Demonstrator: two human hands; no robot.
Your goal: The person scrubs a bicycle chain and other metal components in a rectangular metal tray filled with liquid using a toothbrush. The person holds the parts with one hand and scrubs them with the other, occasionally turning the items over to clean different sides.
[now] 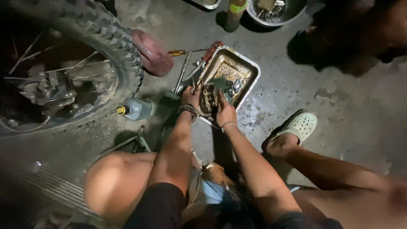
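Note:
I squat on a concrete floor and hold a greasy metal engine part (208,98) in both hands over the near edge of a dirty rectangular metal tray (250,70). My left hand (190,96) grips the part's left side; a beaded bracelet is on that wrist. My right hand (224,111) grips its right side from below. Oily liquid and small metal pieces (234,86) lie in the tray.
A knobby motorcycle wheel (106,46) stands at the left, with a dark red round cover (152,53) by it. A small bottle (136,109) lies on the floor. Screwdrivers and wrenches (190,63) lie beside the tray. A metal bowl (277,12) sits at the top. My white clog (296,125) is at the right.

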